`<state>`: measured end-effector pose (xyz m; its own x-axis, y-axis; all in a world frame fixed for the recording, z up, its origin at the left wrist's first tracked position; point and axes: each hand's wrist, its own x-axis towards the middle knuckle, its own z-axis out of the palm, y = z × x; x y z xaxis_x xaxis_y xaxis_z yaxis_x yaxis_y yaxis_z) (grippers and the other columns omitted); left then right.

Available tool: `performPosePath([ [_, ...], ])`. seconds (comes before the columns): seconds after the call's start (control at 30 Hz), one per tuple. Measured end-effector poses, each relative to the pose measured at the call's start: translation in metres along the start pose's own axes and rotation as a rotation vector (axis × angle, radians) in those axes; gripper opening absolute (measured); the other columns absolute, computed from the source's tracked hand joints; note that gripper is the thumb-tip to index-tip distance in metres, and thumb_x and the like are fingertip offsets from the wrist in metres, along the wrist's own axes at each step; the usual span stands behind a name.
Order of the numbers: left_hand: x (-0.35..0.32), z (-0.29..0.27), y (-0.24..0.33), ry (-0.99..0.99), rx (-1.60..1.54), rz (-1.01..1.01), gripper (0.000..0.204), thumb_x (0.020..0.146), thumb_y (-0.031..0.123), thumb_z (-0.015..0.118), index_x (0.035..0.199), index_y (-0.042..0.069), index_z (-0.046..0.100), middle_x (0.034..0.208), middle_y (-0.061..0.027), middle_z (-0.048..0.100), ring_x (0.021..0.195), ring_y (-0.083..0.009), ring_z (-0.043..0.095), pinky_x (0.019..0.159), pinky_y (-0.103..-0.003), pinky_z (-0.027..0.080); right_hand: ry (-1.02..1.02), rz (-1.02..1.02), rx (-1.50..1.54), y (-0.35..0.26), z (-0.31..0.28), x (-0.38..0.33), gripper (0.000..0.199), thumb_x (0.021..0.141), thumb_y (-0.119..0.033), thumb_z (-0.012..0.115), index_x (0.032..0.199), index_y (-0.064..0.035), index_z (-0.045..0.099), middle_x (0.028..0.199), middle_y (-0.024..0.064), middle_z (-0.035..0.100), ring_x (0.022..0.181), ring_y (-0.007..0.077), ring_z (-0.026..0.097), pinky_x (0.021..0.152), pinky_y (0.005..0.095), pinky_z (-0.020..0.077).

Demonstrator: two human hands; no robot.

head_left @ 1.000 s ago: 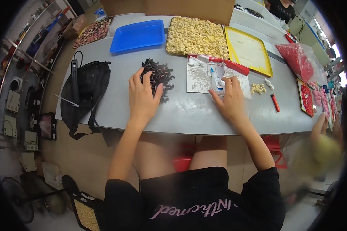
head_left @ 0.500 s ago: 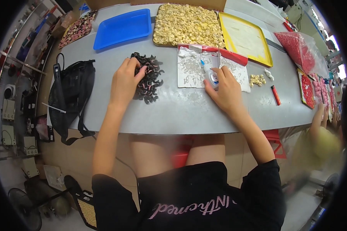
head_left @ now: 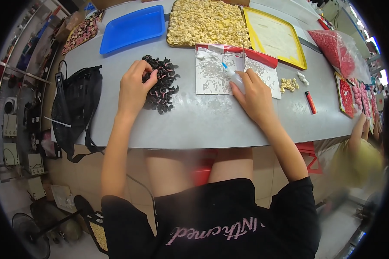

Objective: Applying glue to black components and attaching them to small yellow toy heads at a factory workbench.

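My left hand (head_left: 132, 88) is at the left edge of a pile of small black curved pieces (head_left: 162, 88), some with pink on them. Its fingers are curled and the thumb is bent toward them; whatever lies between the fingertips is hidden against the pile. In my right hand (head_left: 256, 93) is a small white squeeze bottle (head_left: 237, 82) with a blue tip, tilted with the tip pointing up and left. Beneath the bottle lies a white board (head_left: 209, 89) smeared with dried white residue, with a red strip along its far edge.
Across the back stand a blue tray (head_left: 134, 30), a tray of cream-yellow pieces (head_left: 207, 23) and a yellow-rimmed tray (head_left: 274, 39). Cream pieces (head_left: 289, 84) and a red tube (head_left: 310, 102) lie right. A black bag (head_left: 78, 103) sits left, a bag of red pieces (head_left: 333, 49) far right.
My left hand has shifted slightly left at the pile. The bottle in my right hand has turned and tipped a little, its tip slightly further left. The whole view has shifted slightly.
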<state>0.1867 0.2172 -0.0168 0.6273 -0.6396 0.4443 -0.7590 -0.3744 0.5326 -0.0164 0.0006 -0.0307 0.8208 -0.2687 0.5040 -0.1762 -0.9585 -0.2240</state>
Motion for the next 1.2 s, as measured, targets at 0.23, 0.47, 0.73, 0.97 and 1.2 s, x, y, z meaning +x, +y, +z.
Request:
performPosePath([
  [0.23,0.006,-0.002,0.009,0.041,-0.055,0.060,0.018,0.079,0.009,0.065,0.076,-0.002,0.050,0.069,-0.0078,0.051,0.059,-0.0160,0.045,0.056,-0.029,0.039,0.089,0.070,0.143,0.006,0.001,0.001,0.024,0.080,-0.017,0.066,0.096,-0.0015,0.058,0.084,0.0124,0.054,0.070,0.0314,0.058,0.060,0.0385,0.0475],
  [0.47,0.014,-0.013,-0.009,0.019,-0.068,0.019,0.023,0.082,0.013,0.066,0.073,-0.003,0.052,0.060,-0.0058,0.050,0.054,-0.0117,0.041,0.052,-0.026,0.035,0.114,0.142,0.268,0.006,0.001,0.001,0.023,0.082,-0.018,0.065,0.097,-0.0013,0.058,0.084,0.0132,0.055,0.071,0.0337,0.058,0.060,0.0392,0.0460],
  [0.73,0.014,-0.017,0.002,-0.061,-0.208,-0.171,0.028,0.084,0.020,0.064,0.071,-0.003,0.055,0.057,-0.0058,0.051,0.053,-0.0122,0.043,0.052,-0.027,0.036,0.141,0.190,0.358,0.010,0.002,0.002,0.023,0.084,-0.017,0.063,0.097,0.0005,0.058,0.082,0.0143,0.055,0.069,0.0310,0.056,0.060,0.0362,0.0444],
  [0.97,0.002,0.015,0.029,-0.202,-0.699,-0.373,0.030,0.089,0.028,0.058,0.071,0.004,0.059,0.056,0.0011,0.046,0.053,-0.0065,0.040,0.049,-0.025,0.033,0.185,0.140,0.379,0.011,-0.003,0.003,0.022,0.084,-0.016,0.063,0.098,0.0006,0.058,0.081,0.0138,0.055,0.069,0.0288,0.055,0.061,0.0355,0.0439],
  [1.2,-0.037,0.067,0.097,-0.306,-0.295,0.260,0.023,0.078,0.017,0.067,0.073,0.000,0.052,0.071,-0.0140,0.054,0.065,-0.0306,0.056,0.060,-0.040,0.045,0.270,0.021,0.416,0.013,-0.002,0.003,0.021,0.083,-0.013,0.063,0.098,0.0009,0.057,0.081,0.0142,0.054,0.071,0.0301,0.054,0.063,0.0350,0.0429],
])
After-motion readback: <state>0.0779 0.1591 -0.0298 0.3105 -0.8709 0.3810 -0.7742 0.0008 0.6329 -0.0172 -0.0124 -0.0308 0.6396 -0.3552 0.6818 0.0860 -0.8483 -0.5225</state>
